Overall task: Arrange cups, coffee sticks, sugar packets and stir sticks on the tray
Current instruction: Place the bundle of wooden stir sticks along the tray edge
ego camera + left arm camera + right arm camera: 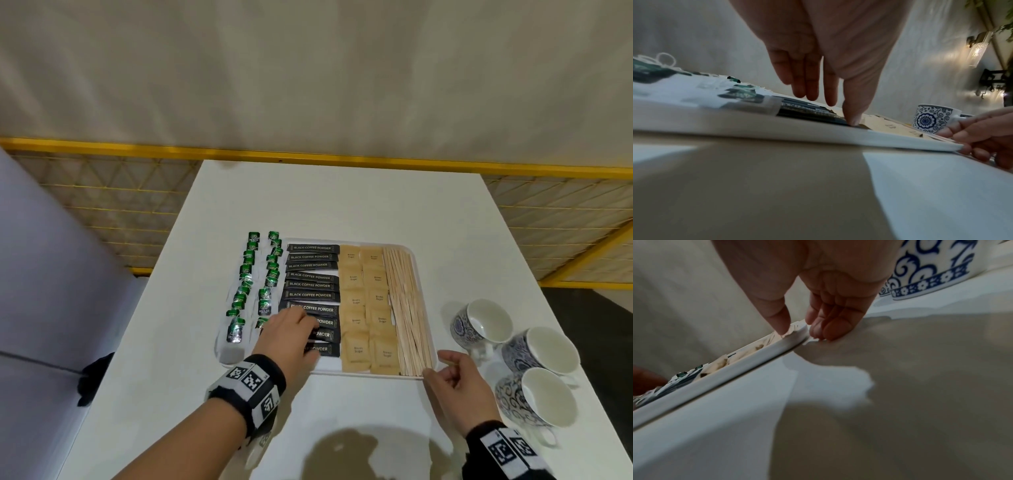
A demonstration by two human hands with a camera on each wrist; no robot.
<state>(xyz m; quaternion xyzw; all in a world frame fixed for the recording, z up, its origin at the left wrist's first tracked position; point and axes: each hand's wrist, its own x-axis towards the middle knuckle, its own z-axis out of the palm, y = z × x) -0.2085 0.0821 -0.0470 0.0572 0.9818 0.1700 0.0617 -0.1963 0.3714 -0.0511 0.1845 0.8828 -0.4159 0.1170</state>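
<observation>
A white tray point(359, 374) lies on the table and holds rows of black coffee sticks point(311, 285), brown sugar packets point(366, 301) and wooden stir sticks point(407, 308). My left hand point(291, 329) reaches over the near coffee sticks with straight fingers. In the left wrist view its thumb presses on a black stick point(818, 113). My right hand point(448, 373) pinches the tray's near right corner point(756, 356), thumb on top and curled fingers at the edge. Three blue-patterned cups point(483, 322) point(544, 349) point(537, 397) lie tilted on the table, right of the tray.
Green-tagged tea bags point(253, 284) fill two columns along the tray's left side. The white table point(342, 205) stretches away beyond the tray. A yellow mesh fence point(102, 192) runs behind it, and a pale cushion point(51, 274) stands at the left.
</observation>
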